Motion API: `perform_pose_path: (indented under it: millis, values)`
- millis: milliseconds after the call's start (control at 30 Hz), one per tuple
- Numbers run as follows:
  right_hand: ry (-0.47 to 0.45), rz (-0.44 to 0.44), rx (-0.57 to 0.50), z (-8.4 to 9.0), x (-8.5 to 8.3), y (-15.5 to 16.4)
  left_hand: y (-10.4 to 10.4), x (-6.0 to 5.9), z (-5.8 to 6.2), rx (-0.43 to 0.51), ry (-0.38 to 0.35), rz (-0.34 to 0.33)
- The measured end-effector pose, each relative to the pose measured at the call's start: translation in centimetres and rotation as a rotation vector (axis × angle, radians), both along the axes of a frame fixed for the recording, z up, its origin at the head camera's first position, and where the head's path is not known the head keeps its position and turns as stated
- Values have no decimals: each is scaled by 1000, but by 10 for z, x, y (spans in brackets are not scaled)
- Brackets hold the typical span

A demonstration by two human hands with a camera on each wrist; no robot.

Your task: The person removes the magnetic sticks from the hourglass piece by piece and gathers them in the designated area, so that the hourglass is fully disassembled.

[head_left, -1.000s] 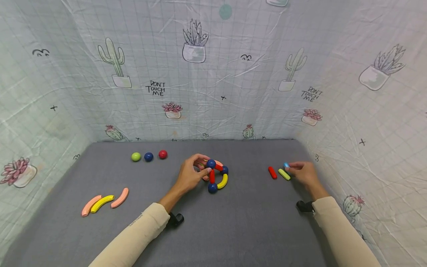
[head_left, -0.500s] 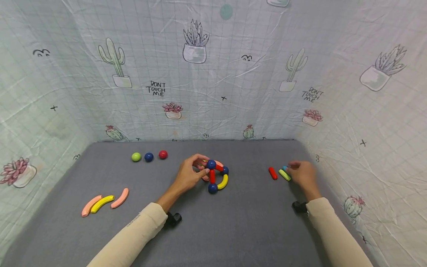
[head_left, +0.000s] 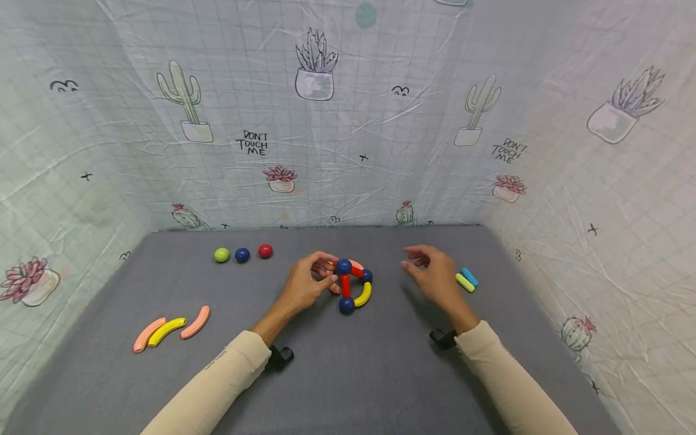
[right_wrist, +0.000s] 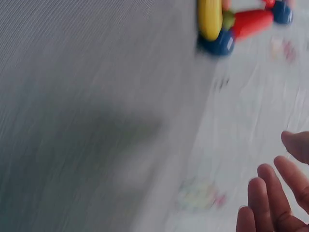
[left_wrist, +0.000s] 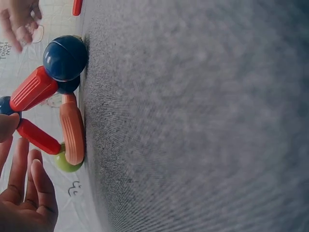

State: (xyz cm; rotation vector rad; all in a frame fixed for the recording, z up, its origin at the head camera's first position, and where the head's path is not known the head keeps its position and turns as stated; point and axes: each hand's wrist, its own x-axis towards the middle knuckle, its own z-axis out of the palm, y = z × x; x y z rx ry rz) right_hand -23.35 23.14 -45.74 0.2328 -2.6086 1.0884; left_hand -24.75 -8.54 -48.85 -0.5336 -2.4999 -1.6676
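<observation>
My left hand (head_left: 301,286) pinches the top blue ball (head_left: 344,267) of a magnetic-stick frame standing on the grey table. Red sticks (head_left: 345,286) slope down from that ball to lower blue balls (head_left: 347,306). A curved yellow stick (head_left: 363,295) joins two of these low down. Seen from the left wrist, a curved pink stick (left_wrist: 72,130) and a green ball (left_wrist: 66,163) belong to the base. Right of the frame, my right hand (head_left: 435,279) hovers over the table, fingers apart and holding nothing. A loose red stick (left_wrist: 77,7) shows in the left wrist view.
Beyond my right hand lie a light green stick (head_left: 465,283) and a blue stick (head_left: 470,277). Green, blue and red balls (head_left: 265,251) line up at the back left. Curved pink and yellow sticks (head_left: 167,332) lie front left. Patterned cloth (head_left: 348,121) walls the table.
My right hand has set the short blue stick beside the light green one, let go and moved left, now hiding the loose red stick in the head view. My left hand stays on the frame.
</observation>
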Motion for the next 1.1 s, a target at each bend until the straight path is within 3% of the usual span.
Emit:
perform_pose_path:
  millis: [200,533,833,1100]
  values:
    - [-33,129,-46,0,-3,-45,-1,1,-2,-30,7,27]
    - [-46,270,-45,-3,-7,-97,-1,1,-5,-68,33,49]
    - [-57,256,3,-6,-10,-115,1,2,-6,-69,54,30]
    - [-39,227,1,-10,-10,-116,9,1,-6,-48,11,40]
